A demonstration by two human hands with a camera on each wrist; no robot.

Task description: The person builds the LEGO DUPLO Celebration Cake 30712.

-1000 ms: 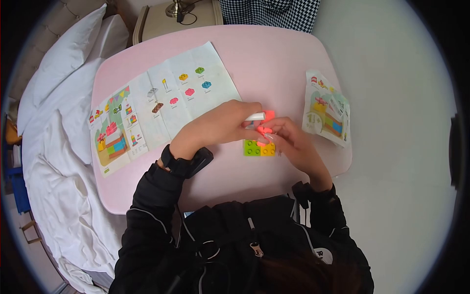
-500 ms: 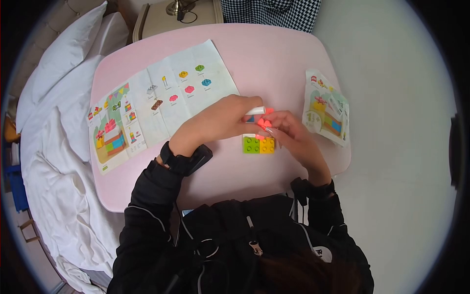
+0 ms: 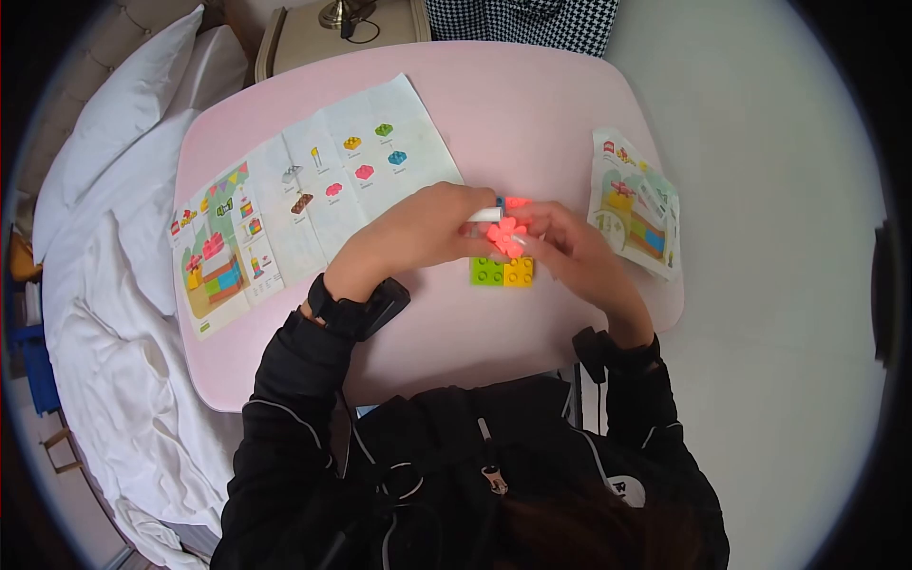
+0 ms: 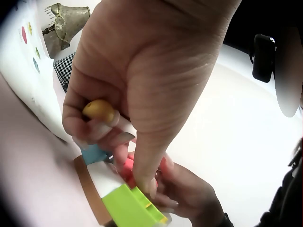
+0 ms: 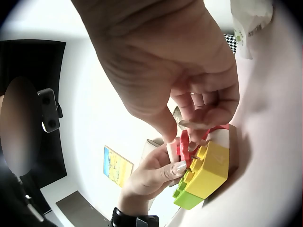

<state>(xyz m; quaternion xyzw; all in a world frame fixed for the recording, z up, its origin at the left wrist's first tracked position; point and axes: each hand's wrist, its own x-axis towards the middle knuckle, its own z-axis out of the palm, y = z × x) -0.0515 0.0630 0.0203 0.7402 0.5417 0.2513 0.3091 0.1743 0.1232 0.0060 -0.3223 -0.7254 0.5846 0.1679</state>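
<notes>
Between both hands, over the stacked bricks, is a coral-pink flower piece (image 3: 508,237) with its petals facing up. My left hand (image 3: 429,225) pinches it and also keeps a white candle piece (image 3: 485,216) in its curled fingers; the candle's yellow flame (image 4: 99,110) shows in the left wrist view. From the other side, thumb and fingers of my right hand (image 3: 578,255) pinch the flower. Below sit a green brick (image 3: 488,274) and a yellow brick (image 3: 520,274) side by side. A white layer (image 4: 105,178), brown base (image 4: 90,194) and blue brick (image 4: 94,155) belong to the same stack, partly covered.
An unfolded instruction sheet (image 3: 388,101) lies at the left of the pink table (image 3: 532,95). On the right, near the edge, is a printed bag (image 3: 635,211). A bed (image 3: 104,351) stands left of the table, and a nightstand (image 3: 389,24) stands behind it.
The flower piece has turned in the fingers, and its full petal shape now faces the head camera. Both hands stay close over the bricks; the left hand still keeps the candle.
</notes>
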